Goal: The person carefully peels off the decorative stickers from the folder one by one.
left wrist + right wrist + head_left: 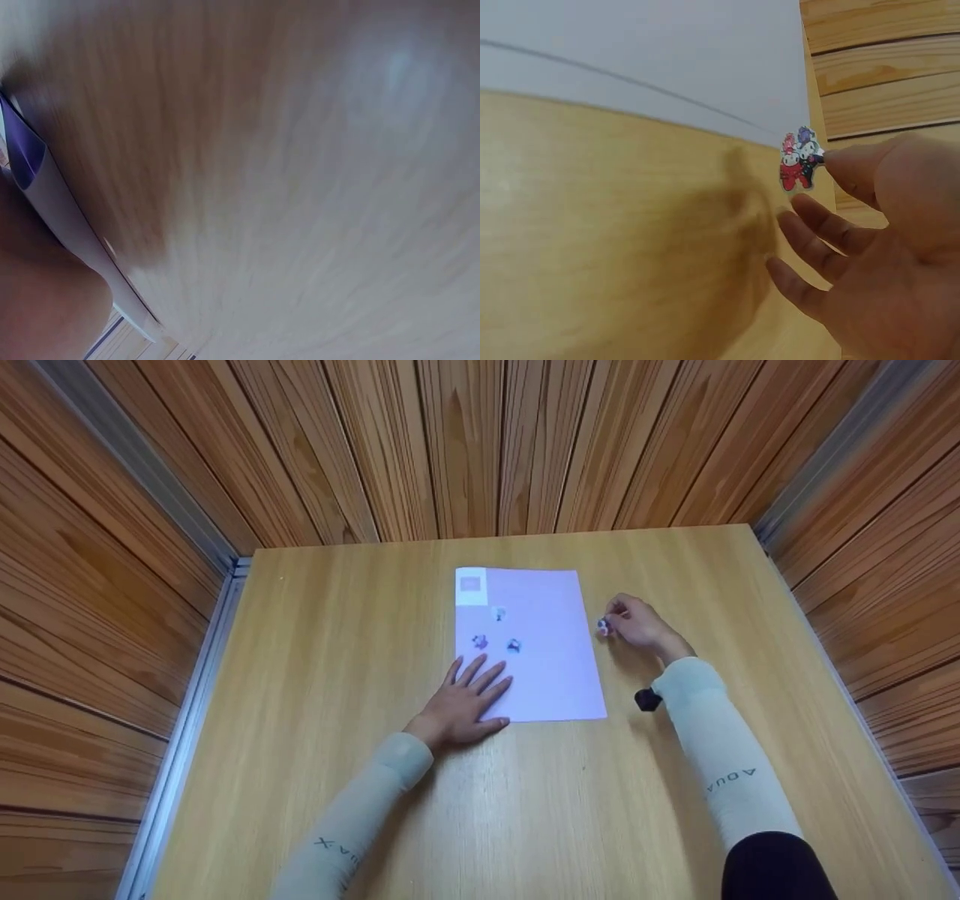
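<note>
My left hand (465, 705) lies on the lower left part of a lilac sheet (551, 675), its fingers straight and spread. Just beyond its fingertips are several small character stickers, among them a purple one (480, 641) and a bluish one (514, 646). Off the sheet's right edge, my right hand (636, 622) pinches a cut-out sticker (799, 159) by its edge between thumb and finger. Two cartoon figures, one red and one black, are printed on it. The right wrist view shows the other fingers of that hand loosely bent below the sticker.
The sheet lies on a wooden table (337, 660) and has a white square patch (471, 596) in its far left corner. Wood-plank walls (457, 450) close in the back and both sides. A small black device (647, 700) is at my right wrist.
</note>
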`<state>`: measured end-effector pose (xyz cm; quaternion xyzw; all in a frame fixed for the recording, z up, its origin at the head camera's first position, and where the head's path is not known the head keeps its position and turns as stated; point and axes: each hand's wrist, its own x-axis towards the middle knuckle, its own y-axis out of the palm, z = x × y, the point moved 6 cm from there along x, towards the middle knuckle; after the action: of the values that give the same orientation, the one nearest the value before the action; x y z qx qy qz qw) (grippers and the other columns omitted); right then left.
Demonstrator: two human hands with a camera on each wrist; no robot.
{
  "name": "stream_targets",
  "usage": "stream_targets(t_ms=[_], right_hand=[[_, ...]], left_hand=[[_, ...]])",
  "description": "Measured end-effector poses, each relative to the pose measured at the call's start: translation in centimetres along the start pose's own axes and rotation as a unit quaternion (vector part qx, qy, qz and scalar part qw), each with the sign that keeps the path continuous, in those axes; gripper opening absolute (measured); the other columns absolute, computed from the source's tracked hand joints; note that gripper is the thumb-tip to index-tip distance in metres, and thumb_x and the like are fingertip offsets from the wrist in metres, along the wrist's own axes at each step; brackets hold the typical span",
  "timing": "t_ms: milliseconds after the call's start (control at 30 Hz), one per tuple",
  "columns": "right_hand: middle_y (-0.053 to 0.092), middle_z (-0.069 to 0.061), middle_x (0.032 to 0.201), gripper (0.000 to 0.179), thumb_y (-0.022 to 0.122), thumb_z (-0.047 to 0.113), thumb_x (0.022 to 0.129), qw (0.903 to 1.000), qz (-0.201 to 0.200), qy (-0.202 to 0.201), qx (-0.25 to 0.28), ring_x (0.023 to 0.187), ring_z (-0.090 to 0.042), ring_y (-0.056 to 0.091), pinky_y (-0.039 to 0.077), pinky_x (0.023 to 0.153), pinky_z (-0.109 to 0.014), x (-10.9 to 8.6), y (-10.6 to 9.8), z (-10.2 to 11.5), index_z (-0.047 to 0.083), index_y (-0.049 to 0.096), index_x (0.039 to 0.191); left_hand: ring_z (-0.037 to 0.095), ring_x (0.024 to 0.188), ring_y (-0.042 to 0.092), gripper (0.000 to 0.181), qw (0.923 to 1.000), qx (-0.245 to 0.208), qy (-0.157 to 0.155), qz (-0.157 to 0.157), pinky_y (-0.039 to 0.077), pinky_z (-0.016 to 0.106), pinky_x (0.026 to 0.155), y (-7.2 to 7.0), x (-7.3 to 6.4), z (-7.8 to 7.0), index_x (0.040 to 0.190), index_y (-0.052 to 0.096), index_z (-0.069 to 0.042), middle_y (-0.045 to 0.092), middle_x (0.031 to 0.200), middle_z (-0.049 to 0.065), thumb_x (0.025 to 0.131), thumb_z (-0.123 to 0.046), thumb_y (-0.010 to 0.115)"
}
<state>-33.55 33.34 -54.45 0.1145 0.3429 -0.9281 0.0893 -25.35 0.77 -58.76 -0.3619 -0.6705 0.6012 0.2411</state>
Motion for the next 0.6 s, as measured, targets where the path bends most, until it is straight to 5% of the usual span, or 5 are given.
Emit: stream_targets(t_ms=[600], right_hand=[[0.059, -0.026, 0.130, 0.029, 0.041, 0.015, 0.111, 0.9985, -0.013, 0.036, 0.038, 0.125, -0.040, 0.054, 0.040, 0.106, -0.050, -1.9, -3.3, -4.6, -0.003, 0.041, 0.133]], left_hand=[[0.035, 0.158, 0.000, 0.076, 0.9999, -0.007, -0.004, 0.012, -0.001, 0.063, 0.123, 0.0, 0.2, -0.1, 0.165, 0.019, -0.024, 0.008, 0.173, 0.003, 0.103, -0.064, 0.037]])
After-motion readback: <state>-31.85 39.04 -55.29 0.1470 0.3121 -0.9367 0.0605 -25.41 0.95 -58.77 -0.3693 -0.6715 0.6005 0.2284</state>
